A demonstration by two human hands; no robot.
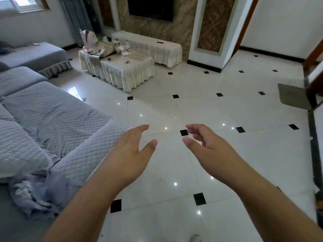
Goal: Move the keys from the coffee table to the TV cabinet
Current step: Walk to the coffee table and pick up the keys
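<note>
The keys (pixel 128 62) are a small dark bunch lying on the cream-clothed coffee table (pixel 139 74), far ahead and left of centre. Behind it, against the marble wall, stands the long TV cabinet (pixel 167 49) under a cream cloth, with a small dark object on its top. My left hand (pixel 130 147) and my right hand (pixel 208 145) are stretched out low in front of me over the floor, both open and holding nothing, several floor tiles short of the table.
A grey quilted sofa (pixel 52 123) runs along the left. Bags (pixel 90 41) and bottles (pixel 127 47) crowd the far end of the coffee table. Glossy tiled floor (pixel 192 105) lies open between me and the table. A white pillar (pixel 209 32) stands right of the cabinet.
</note>
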